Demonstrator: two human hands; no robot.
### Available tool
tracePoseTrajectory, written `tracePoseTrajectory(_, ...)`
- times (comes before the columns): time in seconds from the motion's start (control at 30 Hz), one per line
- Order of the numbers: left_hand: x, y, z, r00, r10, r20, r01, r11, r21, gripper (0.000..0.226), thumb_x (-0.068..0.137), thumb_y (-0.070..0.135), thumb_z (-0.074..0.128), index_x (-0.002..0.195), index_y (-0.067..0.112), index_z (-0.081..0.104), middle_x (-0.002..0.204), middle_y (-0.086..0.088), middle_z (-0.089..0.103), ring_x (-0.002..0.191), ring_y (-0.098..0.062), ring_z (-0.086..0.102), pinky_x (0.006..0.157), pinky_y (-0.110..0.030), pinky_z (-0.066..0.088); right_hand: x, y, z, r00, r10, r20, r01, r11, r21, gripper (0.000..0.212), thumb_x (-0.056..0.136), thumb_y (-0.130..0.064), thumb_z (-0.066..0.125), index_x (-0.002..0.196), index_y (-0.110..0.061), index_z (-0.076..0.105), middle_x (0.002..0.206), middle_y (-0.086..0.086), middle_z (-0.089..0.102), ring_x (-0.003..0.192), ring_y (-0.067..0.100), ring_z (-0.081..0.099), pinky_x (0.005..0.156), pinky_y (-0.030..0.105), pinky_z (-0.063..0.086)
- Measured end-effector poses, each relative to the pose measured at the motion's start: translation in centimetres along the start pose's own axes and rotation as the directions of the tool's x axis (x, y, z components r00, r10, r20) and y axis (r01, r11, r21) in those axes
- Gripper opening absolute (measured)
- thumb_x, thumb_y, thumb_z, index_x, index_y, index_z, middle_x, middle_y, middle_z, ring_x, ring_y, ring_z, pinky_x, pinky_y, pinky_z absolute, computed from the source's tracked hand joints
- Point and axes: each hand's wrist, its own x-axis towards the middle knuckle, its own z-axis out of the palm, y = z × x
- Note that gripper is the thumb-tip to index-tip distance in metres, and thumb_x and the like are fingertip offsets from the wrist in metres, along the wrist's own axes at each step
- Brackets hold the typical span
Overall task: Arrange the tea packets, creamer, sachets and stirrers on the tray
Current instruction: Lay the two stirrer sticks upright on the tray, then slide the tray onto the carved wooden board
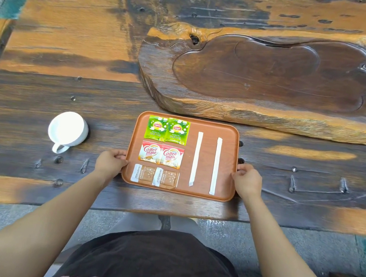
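Observation:
An orange-brown tray [213, 125] lies on the wooden table near its front edge. On its left side sit two green tea packets [166, 129] at the back, two red-and-white creamer packets [161, 154] in the middle and two brown sachets [155, 176] at the front. Two white wrapped stirrers [196, 158] [216, 165] lie lengthwise on the right side, parallel and apart. My left hand [111, 161] grips the tray's left rim. My right hand [247, 181] grips the right rim.
A white mug [67, 131] stands on the table left of the tray, handle toward me. A large carved wooden tea board [275, 81] fills the table behind the tray. The table's front edge runs just below the tray.

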Motion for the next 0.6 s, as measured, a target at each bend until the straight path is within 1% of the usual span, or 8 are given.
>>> tracePoseTrajectory(0.07, -0.4, 0.1, 0.1, 1.0, -0.011, -0.02, 0.009, 0.998, -0.069, 0.027, 0.087, -0.006, 0.047, 0.107, 0.001, 0.063, 0.09, -0.011, 0.067, 0.072, -0.019, 0.062, 0.07, -0.033, 0.055, 0.1, 0.2, -0.4, 0.999, 0.045, 0.02, -0.046, 0.994, 0.101, 0.02, 0.082, 0.001, 0.058, 0.101, -0.001, 0.065, 0.073, 0.003, 0.062, 0.081, 0.02, 0.057, 0.079, 0.029, 0.046)
tracePoseTrajectory(0.1, -0.6, 0.1, 0.2, 1.0, -0.013, -0.018, 0.011, 0.995, -0.097, 0.027, 0.088, -0.006, 0.047, 0.109, 0.001, 0.063, 0.095, -0.013, 0.067, 0.072, -0.017, 0.062, 0.065, -0.027, 0.054, 0.1, 0.3, -0.6, 0.997, 0.065, 0.031, -0.068, 0.989, 0.135, 0.019, 0.081, 0.002, 0.059, 0.099, -0.001, 0.066, 0.074, 0.002, 0.062, 0.081, 0.019, 0.058, 0.083, 0.033, 0.049)
tracePoseTrajectory(0.13, -0.9, 0.1, 0.2, 1.0, -0.016, -0.009, 0.015, 0.992, -0.122, 0.028, 0.088, -0.006, 0.048, 0.111, 0.001, 0.062, 0.095, -0.012, 0.066, 0.072, -0.016, 0.062, 0.06, -0.024, 0.055, 0.2, 0.5, -0.8, 0.996, 0.078, 0.041, -0.083, 0.985, 0.153, 0.017, 0.081, 0.003, 0.06, 0.097, -0.001, 0.067, 0.077, 0.003, 0.063, 0.082, 0.019, 0.058, 0.087, 0.036, 0.05)
tracePoseTrajectory(0.23, -1.7, -0.2, 0.2, 0.998, -0.05, 0.031, 0.054, 0.982, -0.181, 0.029, 0.088, -0.008, 0.049, 0.115, -0.002, 0.059, 0.082, -0.005, 0.064, 0.071, -0.014, 0.06, 0.048, -0.014, 0.055, 0.1, 0.9, -1.5, 0.995, 0.066, 0.077, -0.081, 0.973, 0.216, 0.014, 0.081, 0.003, 0.062, 0.092, -0.004, 0.067, 0.083, 0.007, 0.066, 0.085, 0.021, 0.061, 0.093, 0.043, 0.051)
tracePoseTrajectory(0.3, -2.2, -0.5, 0.3, 0.997, -0.074, 0.035, 0.079, 0.975, -0.209, 0.029, 0.088, -0.008, 0.05, 0.116, -0.004, 0.058, 0.079, -0.004, 0.063, 0.07, -0.015, 0.06, 0.045, -0.013, 0.054, 0.1, 1.1, -2.0, 0.995, 0.038, 0.094, -0.061, 0.963, 0.262, 0.017, 0.081, 0.004, 0.063, 0.096, -0.001, 0.067, 0.089, 0.013, 0.067, 0.087, 0.024, 0.062, 0.094, 0.046, 0.051)
tracePoseTrajectory(0.4, -2.8, -0.7, 0.3, 0.996, -0.081, 0.031, 0.086, 0.971, -0.224, 0.029, 0.087, -0.007, 0.052, 0.115, -0.002, 0.06, 0.077, -0.003, 0.065, 0.068, -0.014, 0.061, 0.043, -0.012, 0.052, 0.1, 1.1, -2.8, 0.994, -0.014, 0.107, -0.017, 0.957, 0.289, 0.019, 0.081, 0.007, 0.061, 0.099, 0.004, 0.066, 0.095, 0.022, 0.068, 0.086, 0.027, 0.063, 0.093, 0.047, 0.052)
tracePoseTrajectory(0.5, -3.4, -0.4, 0.3, 0.998, -0.067, 0.013, 0.068, 0.967, -0.247, 0.028, 0.086, -0.006, 0.053, 0.111, 0.003, 0.063, 0.068, 0.002, 0.07, 0.053, -0.006, 0.066, 0.041, -0.01, 0.049, 0.5, 0.8, -3.8, 0.991, -0.059, 0.119, 0.018, 0.947, 0.321, 0.02, 0.081, 0.008, 0.061, 0.101, 0.009, 0.064, 0.091, 0.02, 0.065, 0.085, 0.026, 0.061, 0.09, 0.045, 0.052)
tracePoseTrajectory(0.6, -3.8, 0.4, 0.7, 0.999, -0.033, 0.004, 0.033, 0.962, -0.27, 0.029, 0.086, -0.006, 0.053, 0.112, 0.002, 0.063, 0.074, 0.001, 0.067, 0.045, 0.002, 0.064, 0.042, -0.01, 0.049, 1.1, 0.1, -5.1, 0.988, -0.092, 0.123, 0.048, 0.945, 0.322, 0.019, 0.082, 0.007, 0.061, 0.101, 0.007, 0.064, 0.089, 0.017, 0.064, 0.084, 0.026, 0.06, 0.082, 0.04, 0.052)
